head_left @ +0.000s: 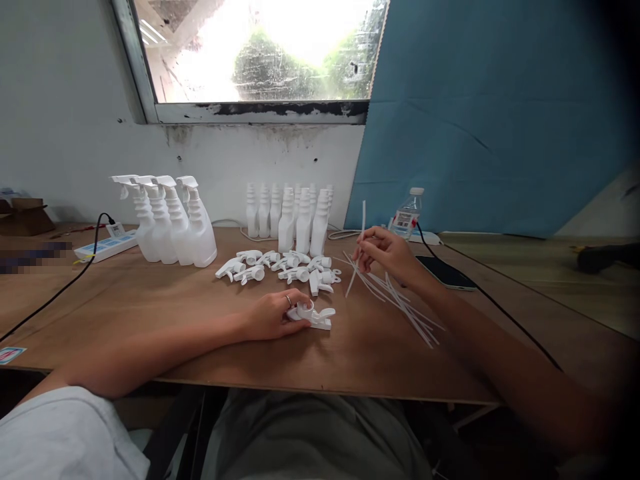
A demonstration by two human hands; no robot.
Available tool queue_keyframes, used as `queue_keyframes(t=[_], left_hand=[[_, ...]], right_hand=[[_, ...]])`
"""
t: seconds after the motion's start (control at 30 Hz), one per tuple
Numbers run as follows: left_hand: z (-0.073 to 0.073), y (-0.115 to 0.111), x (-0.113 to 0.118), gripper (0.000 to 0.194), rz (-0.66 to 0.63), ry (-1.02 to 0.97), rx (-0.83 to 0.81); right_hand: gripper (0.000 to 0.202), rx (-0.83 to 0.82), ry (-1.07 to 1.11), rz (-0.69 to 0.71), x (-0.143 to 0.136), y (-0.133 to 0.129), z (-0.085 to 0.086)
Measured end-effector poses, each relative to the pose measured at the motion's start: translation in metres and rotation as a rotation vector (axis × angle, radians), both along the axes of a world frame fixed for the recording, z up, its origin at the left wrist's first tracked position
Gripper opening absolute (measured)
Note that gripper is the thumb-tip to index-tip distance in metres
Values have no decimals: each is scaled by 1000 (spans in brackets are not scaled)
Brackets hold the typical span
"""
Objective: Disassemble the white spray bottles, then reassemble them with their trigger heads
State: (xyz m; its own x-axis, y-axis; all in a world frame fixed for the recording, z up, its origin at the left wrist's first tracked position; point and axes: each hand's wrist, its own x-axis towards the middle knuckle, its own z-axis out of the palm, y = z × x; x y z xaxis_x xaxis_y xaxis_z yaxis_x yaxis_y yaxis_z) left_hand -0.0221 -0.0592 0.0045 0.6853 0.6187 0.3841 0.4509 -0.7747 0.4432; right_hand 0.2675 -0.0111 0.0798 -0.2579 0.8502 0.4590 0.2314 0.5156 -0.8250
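Note:
My left hand (pixel 280 315) grips a white spray trigger head (pixel 318 318) low over the table's near part, its round collar facing up. My right hand (pixel 383 252) is closed on a thin white tube (pixel 364 217), which points upward and also runs down below the fingers. Beneath and beside my right hand, several loose white tubes (pixel 407 308) lie fanned on the wood. A pile of white trigger heads (pixel 295 273) lies just beyond my left hand.
Assembled spray bottles (pixel 173 230) stand at the left, and open white bottles (pixel 303 223) stand at the back. Around them are a power strip (pixel 107 247), black cables, a clear drink bottle (pixel 407 213) and a phone (pixel 446 273). The table's front edge (pixel 320 388) is near.

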Motion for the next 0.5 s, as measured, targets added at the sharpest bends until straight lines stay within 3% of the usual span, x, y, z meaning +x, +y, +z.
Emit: queue_keyframes(t=[0.2,0.3,0.5], left_hand=[[-1,-1,0,55,34,-43,-95],[0,-1,2,54,31,-50,-117],[3,-3,5,38,29,-54,-161]], right_hand=[[28,-119,-431,158,-9,-2,-16],[33,-189,-565,204,-13,-4,-19],[30,-204,-34,287,-34,-20,-18]])
